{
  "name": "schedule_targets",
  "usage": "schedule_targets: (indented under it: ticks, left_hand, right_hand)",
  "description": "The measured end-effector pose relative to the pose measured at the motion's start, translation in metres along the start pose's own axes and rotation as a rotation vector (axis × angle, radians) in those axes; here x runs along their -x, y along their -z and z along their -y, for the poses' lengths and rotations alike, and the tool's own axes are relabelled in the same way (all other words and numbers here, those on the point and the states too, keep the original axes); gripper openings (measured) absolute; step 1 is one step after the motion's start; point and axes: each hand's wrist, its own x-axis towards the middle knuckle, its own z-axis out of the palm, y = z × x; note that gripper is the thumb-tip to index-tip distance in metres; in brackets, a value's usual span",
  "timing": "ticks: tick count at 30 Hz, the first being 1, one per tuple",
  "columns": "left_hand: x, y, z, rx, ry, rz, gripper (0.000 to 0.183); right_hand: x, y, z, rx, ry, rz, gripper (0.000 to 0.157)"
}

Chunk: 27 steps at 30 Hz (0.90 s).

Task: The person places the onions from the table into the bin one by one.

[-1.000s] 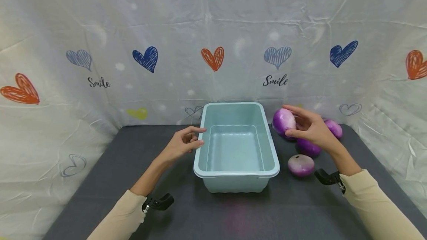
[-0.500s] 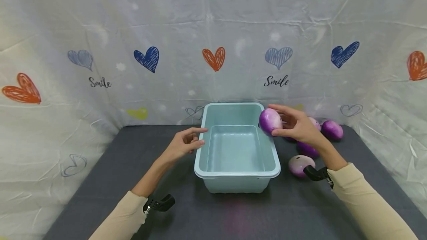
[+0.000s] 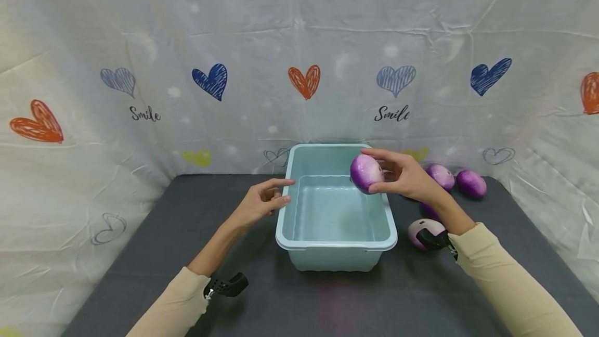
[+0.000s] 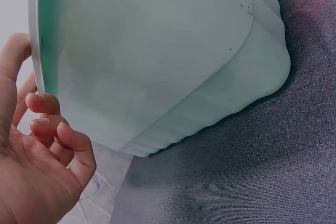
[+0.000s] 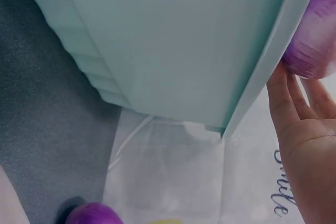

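Note:
A light blue plastic tub [image 3: 337, 259] stands on the dark table. My left hand [image 3: 256, 203] holds its left rim, index finger and thumb over the edge; in the left wrist view other fingers of that hand [image 4: 42, 166] curl beside the outer wall. My right hand [image 3: 404, 175] grips a purple-and-white red onion [image 3: 365, 173] between thumb and fingers, above the right side of the tub's opening. The right wrist view shows this onion [image 5: 315, 35] just past the rim, partly cut off by the frame. No item shows inside the tub.
More red onions lie right of the tub: one at the back right [image 3: 471, 184], one beside it [image 3: 441, 176], one nearer the front [image 3: 423, 230] partly behind the black wrist strap [image 3: 432, 239], and one mostly hidden by the right forearm. A white cloth [image 3: 243, 134] with printed hearts hangs behind the table.
My right hand has carried the red onion leftward from beside the tub to over its opening. My left hand has stayed at the left rim. The view has shifted slightly.

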Motion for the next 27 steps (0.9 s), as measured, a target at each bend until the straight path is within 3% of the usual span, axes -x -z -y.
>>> schedule_targets:
  ticks: [7, 11, 19, 27]
  left_hand:
    - [-0.001, -0.001, 0.001, 0.001, -0.003, 0.001, 0.041]
    - [-0.001, -0.002, 0.001, -0.003, -0.001, -0.006, 0.041]
    - [0.000, -0.002, 0.003, -0.018, 0.002, -0.008, 0.041]
    - [0.001, -0.002, 0.002, -0.018, 0.021, -0.019, 0.040]
  right_hand:
    - [0.003, 0.001, -0.001, -0.033, 0.004, 0.016, 0.073]
    - [0.009, 0.005, 0.001, -0.046, -0.001, -0.023, 0.068]
    - [0.030, 0.023, 0.001, 0.000, -0.062, -0.073, 0.058]
    - [0.053, 0.038, -0.003, 0.051, -0.034, -0.115, 0.054]
